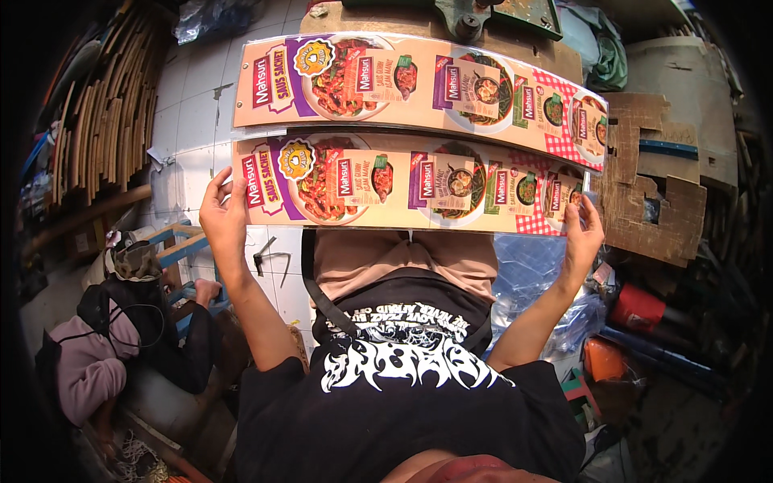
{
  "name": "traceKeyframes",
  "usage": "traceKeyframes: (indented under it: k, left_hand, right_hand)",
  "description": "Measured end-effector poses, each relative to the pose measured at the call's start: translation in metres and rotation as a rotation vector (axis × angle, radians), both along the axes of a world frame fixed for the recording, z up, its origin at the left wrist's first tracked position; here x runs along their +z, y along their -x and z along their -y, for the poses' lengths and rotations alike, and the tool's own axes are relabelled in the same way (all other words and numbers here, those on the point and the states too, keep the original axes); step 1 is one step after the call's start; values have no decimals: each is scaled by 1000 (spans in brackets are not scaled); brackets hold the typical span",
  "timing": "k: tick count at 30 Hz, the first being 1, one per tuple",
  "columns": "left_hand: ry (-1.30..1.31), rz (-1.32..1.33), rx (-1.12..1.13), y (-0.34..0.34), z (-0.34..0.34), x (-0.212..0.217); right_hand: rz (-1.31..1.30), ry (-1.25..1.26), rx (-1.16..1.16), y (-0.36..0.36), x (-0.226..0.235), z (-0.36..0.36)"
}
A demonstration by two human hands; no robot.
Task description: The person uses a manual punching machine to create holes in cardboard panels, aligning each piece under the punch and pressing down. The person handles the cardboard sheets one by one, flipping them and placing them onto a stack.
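A person seen from above, filling the lower centre of the frame, wears a black short-sleeved T-shirt [411, 402] printed across the chest with a jagged white graphic [403, 364] and a curved band of white lettering above it. The sleeves end above the elbows, leaving both forearms bare as they run up the frame to the left hand [223, 211] at centre left and the right hand [581, 235] at centre right. Light brown trousers [403, 253] show above the shirt's hem. A dark strap [318, 290] crosses diagonally from the trousers onto the shirt.
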State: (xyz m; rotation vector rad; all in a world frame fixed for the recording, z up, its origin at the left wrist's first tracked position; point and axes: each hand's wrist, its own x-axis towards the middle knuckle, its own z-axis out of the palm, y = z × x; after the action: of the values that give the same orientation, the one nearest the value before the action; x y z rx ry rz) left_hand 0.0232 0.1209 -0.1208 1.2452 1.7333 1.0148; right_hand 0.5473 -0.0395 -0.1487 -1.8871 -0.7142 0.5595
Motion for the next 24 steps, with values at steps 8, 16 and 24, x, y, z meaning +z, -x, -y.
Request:
traceKeyframes:
  k: [8,16,24]
  left_hand:
    - [-17,-42,31,-4,0,7]
    - [-14,34,31,9,23,7]
    - [-23,-21,-39,-2,24,65]
  right_hand:
    - [-3,-50,-114,4,14,2]
    - [-42,-78,-119,2,25,24]
    - [-10,-70,-62,4,77,18]
